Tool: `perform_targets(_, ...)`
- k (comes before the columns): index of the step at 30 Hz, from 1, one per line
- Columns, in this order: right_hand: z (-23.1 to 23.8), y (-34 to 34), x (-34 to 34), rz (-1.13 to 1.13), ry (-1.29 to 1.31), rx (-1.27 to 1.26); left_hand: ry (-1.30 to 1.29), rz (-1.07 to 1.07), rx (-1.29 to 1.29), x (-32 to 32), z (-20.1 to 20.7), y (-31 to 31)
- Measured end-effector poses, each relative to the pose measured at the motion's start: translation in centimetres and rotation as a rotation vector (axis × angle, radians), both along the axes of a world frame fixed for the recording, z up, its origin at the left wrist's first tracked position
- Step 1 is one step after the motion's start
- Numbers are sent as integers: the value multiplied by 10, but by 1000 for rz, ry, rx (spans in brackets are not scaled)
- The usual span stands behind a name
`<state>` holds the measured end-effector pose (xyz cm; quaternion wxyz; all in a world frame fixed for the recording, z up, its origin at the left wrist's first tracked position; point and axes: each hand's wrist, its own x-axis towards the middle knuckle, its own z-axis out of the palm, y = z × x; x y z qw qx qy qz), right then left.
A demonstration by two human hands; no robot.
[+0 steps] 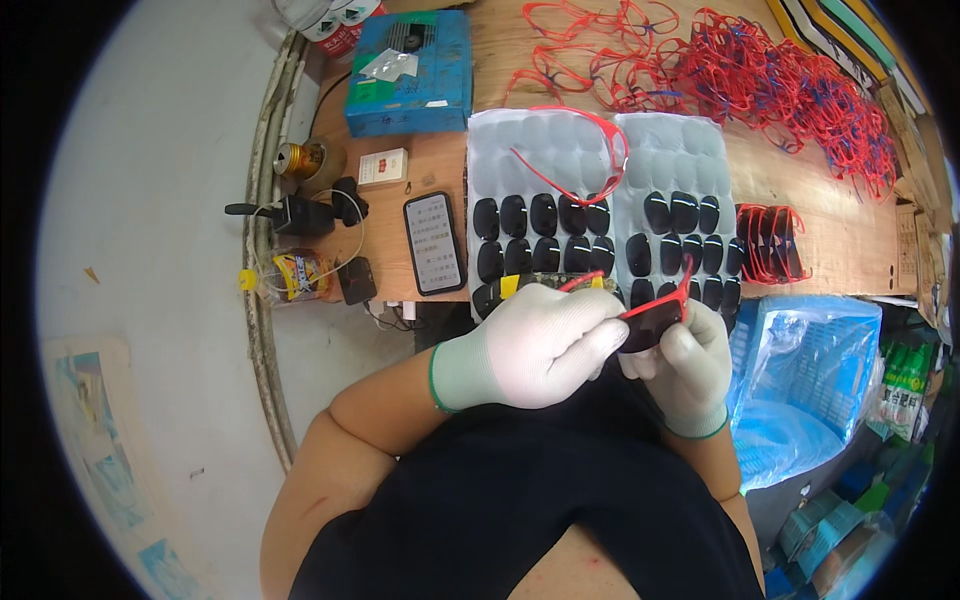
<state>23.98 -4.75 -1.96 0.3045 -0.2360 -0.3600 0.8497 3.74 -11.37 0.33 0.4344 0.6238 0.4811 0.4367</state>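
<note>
Both of my hands wear white gloves with green cuffs. Between them are red-framed sunglasses [652, 326] with a dark lens showing. My left hand [545, 345] is closed on one side of the frame, my right hand [692, 365] on the other, its fingers bent around the rim. Just beyond, two pale moulded trays [540, 140] carry rows of loose dark lenses [543, 215]. A red glasses frame [612, 140] lies across the upper part of the trays. Partly hidden by my left hand is a yellow-and-black object [512, 285] of a kind I cannot make out.
Several red sunglasses [772, 245] stand in a row right of the trays. A tangled heap of red frames [790, 90] covers the far right. At left are a phone [435, 243], a small box [383, 167], and a blue case [410, 75]. A plastic-lined blue crate [800, 370] sits lower right.
</note>
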Motion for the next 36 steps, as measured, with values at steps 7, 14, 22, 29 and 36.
perform_targets(7, 16, -2, 1, 6, -236, 180, -139, -107, -316, -3, 14, 3)
perform_targets(14, 24, 5, 4, 126, -330, 270, 96, 32, 103, 19, 11, -7)
perform_targets(22, 25, 6, 2, 131, -302, 284, 282, 74, 440, 12, 2, -8)
perform_targets(29, 11, 16, -7, -12, -277, 760, 334, 13, 195, -1, 11, -28)
perform_targets(36, 24, 27, -31, 498, -153, 1069, 300, -146, 142, -18, 10, -51)
